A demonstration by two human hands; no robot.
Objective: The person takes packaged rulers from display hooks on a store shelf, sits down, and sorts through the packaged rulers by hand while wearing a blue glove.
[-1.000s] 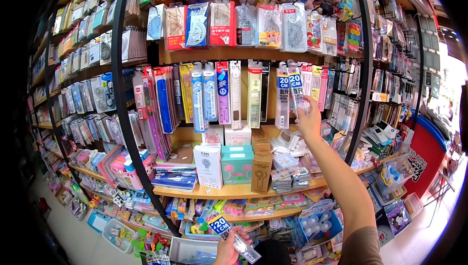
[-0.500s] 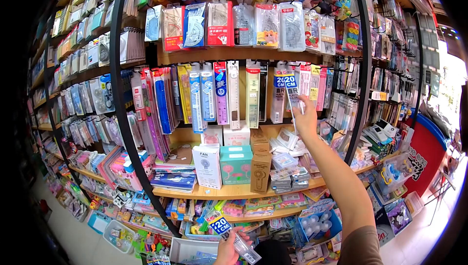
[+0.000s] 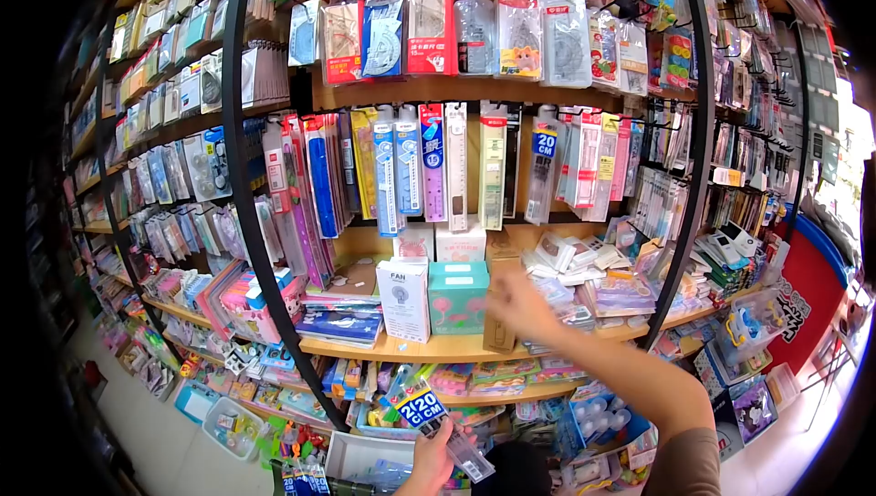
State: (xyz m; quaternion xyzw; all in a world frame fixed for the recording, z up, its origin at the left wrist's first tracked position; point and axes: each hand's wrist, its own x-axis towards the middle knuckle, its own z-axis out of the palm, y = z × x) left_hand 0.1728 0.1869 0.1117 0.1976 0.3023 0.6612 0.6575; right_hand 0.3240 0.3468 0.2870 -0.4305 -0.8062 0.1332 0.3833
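At the bottom centre, my left hand (image 3: 432,456) is closed around clear ruler packs (image 3: 443,428) with blue "20 CM" labels; two labels overlap. My right hand (image 3: 522,302), smeared by motion, is in front of the brown box (image 3: 500,332) on the middle shelf, right of the green box (image 3: 459,298). Its fingers are too blurred to make out. One pack with a "20 CM" label (image 3: 542,172) hangs on the rack above, with no hand touching it.
A white fan box (image 3: 403,300) stands on the wooden shelf (image 3: 447,348). Packaged rulers and stationery hang above. A black upright post (image 3: 251,195) is at the left, another (image 3: 701,149) at the right. Plastic bins (image 3: 231,429) sit below.
My right hand has left the hanging rulers and moved down and left. One "20 CM" pack is gone from the rack, and a second label now shows in my left hand. The view has shifted slightly.
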